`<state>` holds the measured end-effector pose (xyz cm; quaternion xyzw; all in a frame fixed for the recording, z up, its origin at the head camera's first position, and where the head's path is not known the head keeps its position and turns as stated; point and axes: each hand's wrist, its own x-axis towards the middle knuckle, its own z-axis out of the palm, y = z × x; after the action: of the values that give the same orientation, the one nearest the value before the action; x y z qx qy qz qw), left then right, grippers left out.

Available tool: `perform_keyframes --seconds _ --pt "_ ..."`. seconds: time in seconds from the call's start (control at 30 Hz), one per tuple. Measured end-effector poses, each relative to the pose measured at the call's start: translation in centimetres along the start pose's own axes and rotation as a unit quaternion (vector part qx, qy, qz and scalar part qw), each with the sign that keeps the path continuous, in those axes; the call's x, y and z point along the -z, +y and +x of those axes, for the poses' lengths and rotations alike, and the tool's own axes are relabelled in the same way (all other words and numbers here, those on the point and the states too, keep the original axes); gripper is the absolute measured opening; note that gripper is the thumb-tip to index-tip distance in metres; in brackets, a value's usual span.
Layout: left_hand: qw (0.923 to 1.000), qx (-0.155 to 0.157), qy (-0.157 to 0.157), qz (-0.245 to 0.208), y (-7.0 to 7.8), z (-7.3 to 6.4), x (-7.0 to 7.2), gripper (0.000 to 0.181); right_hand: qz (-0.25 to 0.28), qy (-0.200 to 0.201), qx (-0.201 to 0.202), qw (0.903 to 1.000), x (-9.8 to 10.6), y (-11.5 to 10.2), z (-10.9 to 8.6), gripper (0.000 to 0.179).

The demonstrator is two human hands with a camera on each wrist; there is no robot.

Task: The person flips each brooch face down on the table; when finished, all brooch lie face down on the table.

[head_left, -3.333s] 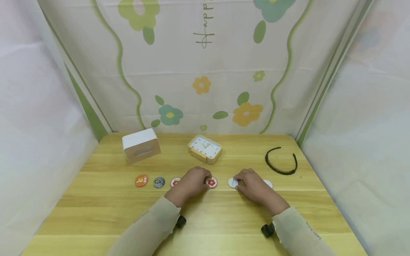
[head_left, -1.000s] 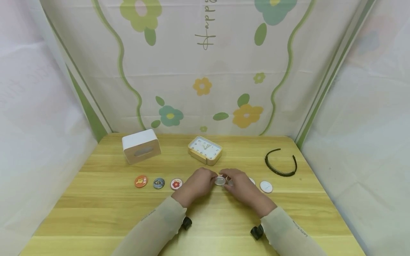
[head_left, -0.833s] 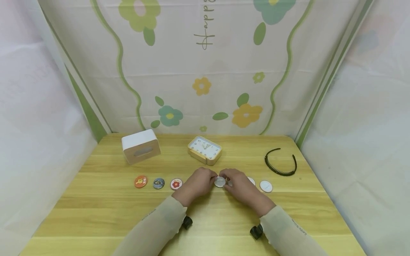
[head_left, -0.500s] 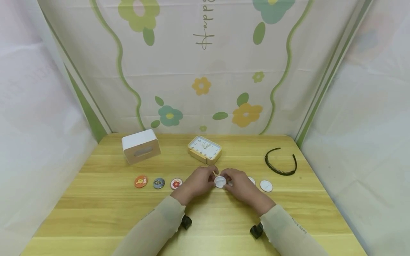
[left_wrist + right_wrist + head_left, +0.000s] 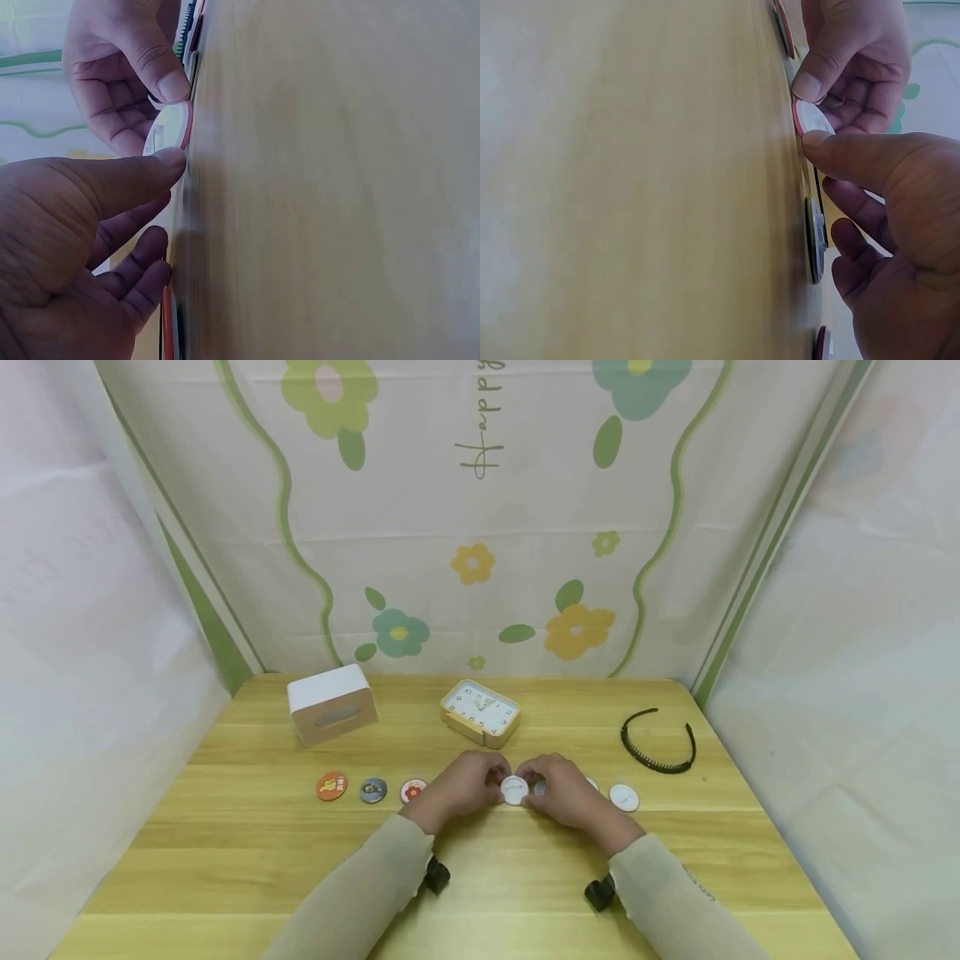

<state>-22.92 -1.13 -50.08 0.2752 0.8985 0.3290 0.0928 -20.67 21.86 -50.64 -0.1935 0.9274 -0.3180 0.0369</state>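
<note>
Between my two hands, a round pin badge [image 5: 513, 790] shows its white back with the pin. My left hand [image 5: 465, 785] pinches its left edge between thumb and fingers. On the opposite edge, my right hand [image 5: 564, 791] pinches it too. The left wrist view shows both thumbs on the rim of the badge [image 5: 171, 127], tilted close over the table. In the right wrist view its red edge shows below the white back. Another badge [image 5: 540, 787] lies partly hidden by my right hand.
To the left lie an orange badge [image 5: 332, 786], a blue one [image 5: 372, 790] and a red-flower one [image 5: 412, 791]. White-backed badges [image 5: 624, 797] lie to the right. Farther back are a tissue box [image 5: 333, 703], a clock [image 5: 481, 712] and a black headband [image 5: 660, 764].
The red-flower badge near my left hand has been turned from face up to back up. My right hand has left a white-backed badge and moved left to take hold of this one.
</note>
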Motion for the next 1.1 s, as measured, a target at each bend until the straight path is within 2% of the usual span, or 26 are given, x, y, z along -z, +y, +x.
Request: perform_keyframes --seconds 0.2,0.83,1.0,1.1 --pt "0.9998 0.007 -0.006 0.016 -0.36 0.14 -0.12 0.018 -0.003 -0.009 0.004 0.9999 0.04 0.12 0.17 0.034" --pt "0.9974 -0.006 -0.016 0.069 0.05 0.12 0.05 0.023 -0.025 -0.017 0.021 0.9993 -0.09 0.57 -0.10 0.030" --pt "0.9969 -0.015 -0.015 0.075 -0.06 0.10 0.05 0.023 -0.032 -0.015 0.022 0.9991 -0.15 0.48 -0.13 0.030" --pt "0.9978 -0.012 -0.015 0.064 -0.39 -0.09 0.27 0.027 -0.036 -0.016 0.025 0.9989 -0.12 0.38 -0.14 0.031"
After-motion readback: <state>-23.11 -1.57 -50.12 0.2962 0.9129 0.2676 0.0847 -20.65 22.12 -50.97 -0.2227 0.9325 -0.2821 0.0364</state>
